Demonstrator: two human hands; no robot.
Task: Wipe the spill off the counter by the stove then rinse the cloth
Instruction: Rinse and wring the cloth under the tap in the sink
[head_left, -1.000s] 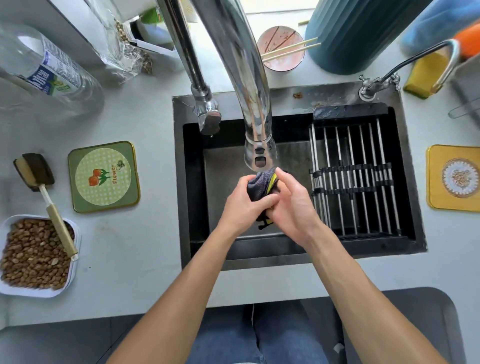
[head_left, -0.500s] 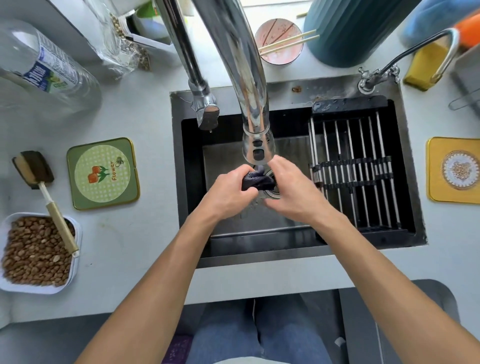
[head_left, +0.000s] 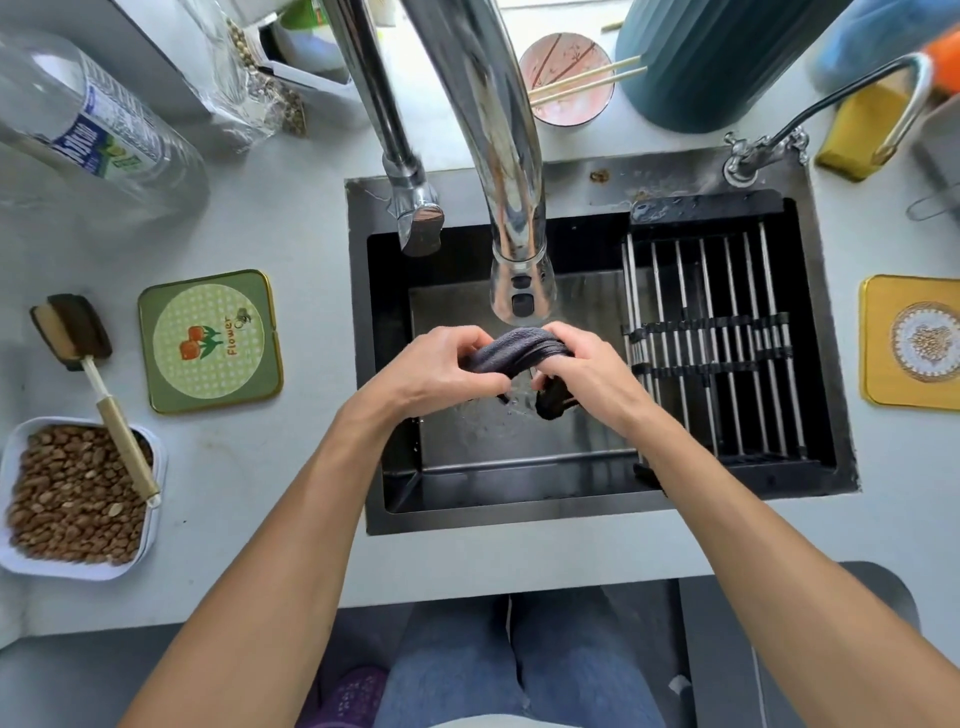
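cloth (head_left: 519, 349) mid-frame, under tap (head_left: 521, 291) | soft, wet, limp | left hand (head_left: 441, 366), right hand (head_left: 587, 364) fingers curled round ends | hold ends, twist

Cloth (head_left: 519, 349) in both hands over sink (head_left: 519, 514)

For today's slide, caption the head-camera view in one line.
Both hands, left and right, wring a dark cloth under the faucet.

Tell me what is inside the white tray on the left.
The white tray holds brown nuts, with a brush handle resting across them. The tray's bottom is covered.
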